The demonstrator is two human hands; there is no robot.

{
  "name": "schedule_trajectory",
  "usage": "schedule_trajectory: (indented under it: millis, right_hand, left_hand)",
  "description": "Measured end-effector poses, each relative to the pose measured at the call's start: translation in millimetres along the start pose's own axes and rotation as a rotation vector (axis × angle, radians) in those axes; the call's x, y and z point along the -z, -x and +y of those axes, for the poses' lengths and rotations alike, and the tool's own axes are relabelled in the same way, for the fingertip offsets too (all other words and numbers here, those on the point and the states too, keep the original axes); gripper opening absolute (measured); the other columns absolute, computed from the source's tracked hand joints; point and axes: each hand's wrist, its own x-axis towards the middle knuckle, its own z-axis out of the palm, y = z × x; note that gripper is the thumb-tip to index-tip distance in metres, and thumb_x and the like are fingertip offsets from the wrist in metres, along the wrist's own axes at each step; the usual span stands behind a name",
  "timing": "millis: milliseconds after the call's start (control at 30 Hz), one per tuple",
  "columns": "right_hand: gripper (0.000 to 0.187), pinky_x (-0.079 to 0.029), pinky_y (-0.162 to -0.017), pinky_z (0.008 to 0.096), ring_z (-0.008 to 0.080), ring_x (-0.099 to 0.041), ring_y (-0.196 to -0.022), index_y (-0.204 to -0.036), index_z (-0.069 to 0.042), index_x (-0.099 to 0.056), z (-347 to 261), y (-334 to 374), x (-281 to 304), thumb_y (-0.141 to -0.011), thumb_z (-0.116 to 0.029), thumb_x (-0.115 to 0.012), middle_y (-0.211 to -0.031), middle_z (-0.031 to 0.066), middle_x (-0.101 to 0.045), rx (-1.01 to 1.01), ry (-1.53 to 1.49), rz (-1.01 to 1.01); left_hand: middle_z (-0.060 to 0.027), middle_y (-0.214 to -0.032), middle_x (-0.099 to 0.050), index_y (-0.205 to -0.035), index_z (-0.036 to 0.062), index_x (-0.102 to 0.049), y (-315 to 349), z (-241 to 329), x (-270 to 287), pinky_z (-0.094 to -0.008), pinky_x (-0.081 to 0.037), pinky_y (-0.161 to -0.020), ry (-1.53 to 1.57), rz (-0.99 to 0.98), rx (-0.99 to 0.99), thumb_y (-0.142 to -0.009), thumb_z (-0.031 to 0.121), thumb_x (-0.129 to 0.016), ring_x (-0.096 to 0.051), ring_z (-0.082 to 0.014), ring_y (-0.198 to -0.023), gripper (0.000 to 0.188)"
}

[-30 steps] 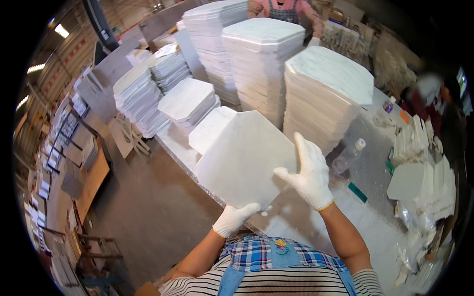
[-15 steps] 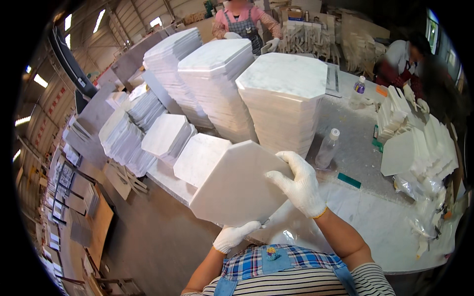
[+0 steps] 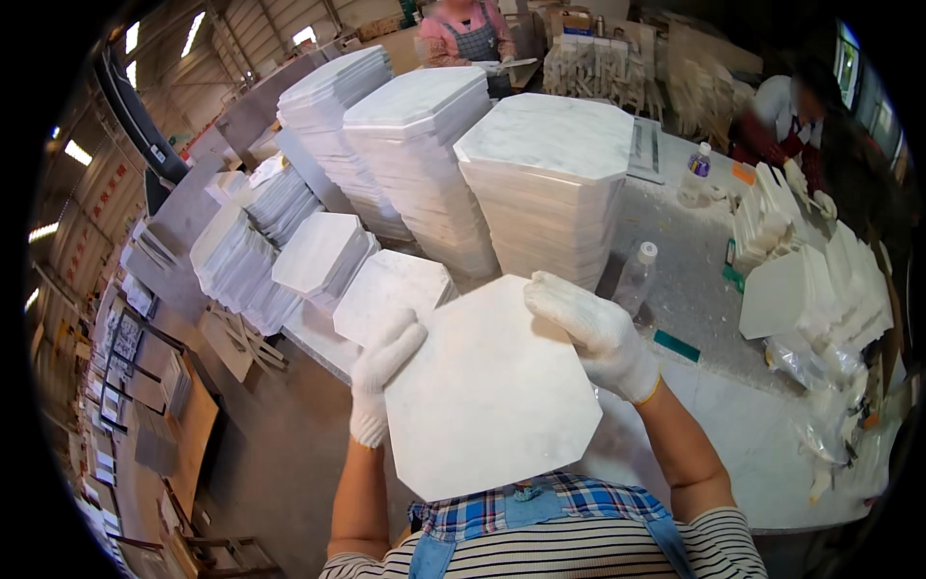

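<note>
Gripping stone tile point(image 3: 494, 391) — smooth, clip-cornered

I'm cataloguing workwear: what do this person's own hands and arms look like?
The left hand and right hand wear white knitted-looking gloves; the right cuff is edged yellow-orange. The forearms are bare, and the sleeves have thin dark and white stripes.

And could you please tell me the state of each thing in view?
Tile: held in both hands
Left hand: gloved, on the tile's left edge
Right hand: gloved, on the tile's upper right edge
Clear bottle: capped, upright
Labelled bottle: capped, upright
Green strip: lying flat
Tall stacks: standing
</note>
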Motion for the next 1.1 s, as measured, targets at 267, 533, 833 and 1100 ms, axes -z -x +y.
schedule_trajectory:
  millis: [267, 533, 833, 1100]
  right_hand:
    - [0.047, -0.046, -0.108, 0.0448, 0.0318, -0.061, -0.121, -0.124, -0.014, -0.066, 16, 23, 1, -0.079, -0.018, -0.075, -0.128, 0.0108, -0.065, 0.109, 0.221, -0.007]
    - [0.038, -0.053, -0.086, 0.0431, 0.0279, -0.066, -0.098, -0.111, -0.02, -0.069, -11, 69, 31, -0.073, -0.015, -0.075, -0.105, 0.0071, -0.069, 0.099, 0.212, -0.008]
    - [0.031, -0.053, -0.083, 0.0395, 0.0287, -0.068, -0.095, -0.107, -0.014, -0.074, -73, 140, 92, -0.076, -0.013, -0.077, -0.102, 0.01, -0.071, -0.337, 0.253, 0.04]
    - [0.027, -0.053, -0.074, 0.0379, 0.0318, -0.066, -0.082, -0.103, -0.007, -0.069, -100, 157, 139, -0.084, -0.025, -0.076, -0.089, 0.013, -0.068, -0.954, 0.421, 0.4]
  left_hand:
    - [-0.0182, -0.133, -0.064, -0.126, -0.0012, -0.067, -5, 13, 0, -0.0336, -0.047, -0.104, -0.405, -0.108, -0.284, -0.086, 0.006, -0.074, -0.062, -0.0255, -0.122, 0.041]
    - [-0.0161, -0.123, -0.067, -0.123, -0.0058, -0.066, 1, -54, -31, -0.0334, -0.047, -0.103, -0.394, -0.506, -0.037, -0.09, 0.015, -0.068, -0.064, -0.0226, -0.114, 0.039]
    - [-0.0161, -0.121, -0.068, -0.127, -0.0038, -0.064, 5, -120, -95, -0.0329, -0.049, -0.1, -0.396, -1.111, -0.047, -0.094, 0.02, -0.066, -0.064, -0.0238, -0.113, 0.041]
    - [-0.0182, -0.124, -0.068, -0.133, -0.0078, -0.057, 31, -106, -123, -0.0329, -0.048, -0.1, -0.605, -1.1, 0.325, -0.095, 0.014, -0.061, -0.062, -0.0231, -0.119, 0.044]
